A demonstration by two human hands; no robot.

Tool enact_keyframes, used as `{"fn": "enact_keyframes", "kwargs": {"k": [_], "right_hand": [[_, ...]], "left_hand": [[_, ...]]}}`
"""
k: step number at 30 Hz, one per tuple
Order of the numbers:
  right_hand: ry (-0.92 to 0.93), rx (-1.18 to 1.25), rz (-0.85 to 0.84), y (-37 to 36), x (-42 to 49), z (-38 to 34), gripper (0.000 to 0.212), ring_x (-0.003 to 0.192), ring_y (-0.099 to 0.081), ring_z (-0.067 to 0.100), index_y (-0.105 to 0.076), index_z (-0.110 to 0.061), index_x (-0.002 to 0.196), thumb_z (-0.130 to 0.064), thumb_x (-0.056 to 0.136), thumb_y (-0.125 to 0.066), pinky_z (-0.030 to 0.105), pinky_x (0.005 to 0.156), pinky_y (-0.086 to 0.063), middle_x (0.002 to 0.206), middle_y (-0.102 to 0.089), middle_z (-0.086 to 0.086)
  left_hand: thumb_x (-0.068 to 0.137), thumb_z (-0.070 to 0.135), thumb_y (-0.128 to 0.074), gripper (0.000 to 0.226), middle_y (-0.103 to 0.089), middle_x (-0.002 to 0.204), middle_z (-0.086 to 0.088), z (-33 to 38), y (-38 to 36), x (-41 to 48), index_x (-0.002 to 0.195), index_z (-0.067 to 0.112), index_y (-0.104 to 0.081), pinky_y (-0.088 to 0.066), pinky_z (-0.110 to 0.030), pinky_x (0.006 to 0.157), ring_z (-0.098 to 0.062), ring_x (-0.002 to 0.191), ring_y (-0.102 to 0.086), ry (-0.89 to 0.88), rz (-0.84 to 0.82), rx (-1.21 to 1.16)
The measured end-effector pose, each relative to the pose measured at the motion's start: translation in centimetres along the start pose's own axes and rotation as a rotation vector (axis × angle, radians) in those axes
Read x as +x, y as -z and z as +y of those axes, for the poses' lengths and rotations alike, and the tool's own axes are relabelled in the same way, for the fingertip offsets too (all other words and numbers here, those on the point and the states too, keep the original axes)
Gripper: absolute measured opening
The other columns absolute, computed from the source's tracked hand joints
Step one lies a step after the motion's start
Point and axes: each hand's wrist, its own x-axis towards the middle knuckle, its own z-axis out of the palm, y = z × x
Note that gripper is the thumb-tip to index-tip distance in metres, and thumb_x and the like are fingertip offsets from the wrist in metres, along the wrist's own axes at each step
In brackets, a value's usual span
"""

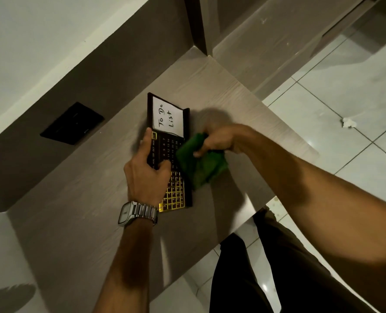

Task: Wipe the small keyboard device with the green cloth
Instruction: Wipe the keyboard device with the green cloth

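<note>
The small keyboard device point(176, 193) is a long black slab with gold keys at its near end and a white "To Do List" note at its far end. It lies on the pale wooden desk point(79, 211). My left hand point(148, 170) grips its left edge, thumb on the keys, with a metal watch on the wrist. My right hand point(219, 141) holds the bunched green cloth point(201, 163) against the device's right side, covering part of the keys.
A black wall socket plate point(72, 123) sits on the brown back panel to the left. The desk's right edge drops to a glossy tiled floor point(345, 109), where a crumpled white scrap point(348, 122) lies. My dark trousers point(278, 279) are below the desk edge.
</note>
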Motion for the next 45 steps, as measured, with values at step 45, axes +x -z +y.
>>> {"fn": "enact_keyframes", "kwargs": {"k": [45], "right_hand": [[0.118,-0.134,0.123,-5.1,-0.7,1.9,0.033,0.09,-0.072,0.022,-0.076,-0.011,0.102,-0.011,0.07,-0.085,0.038,0.079,-0.062,0.1,-0.077,0.011]], "left_hand": [[0.08,0.01,-0.067,0.079,-0.066,0.118,-0.009,-1.6,0.3,-1.2,0.148,0.024,-0.03,-0.04,0.004,0.054,-0.01,0.076,-0.061,0.007,0.029,0.07]]}}
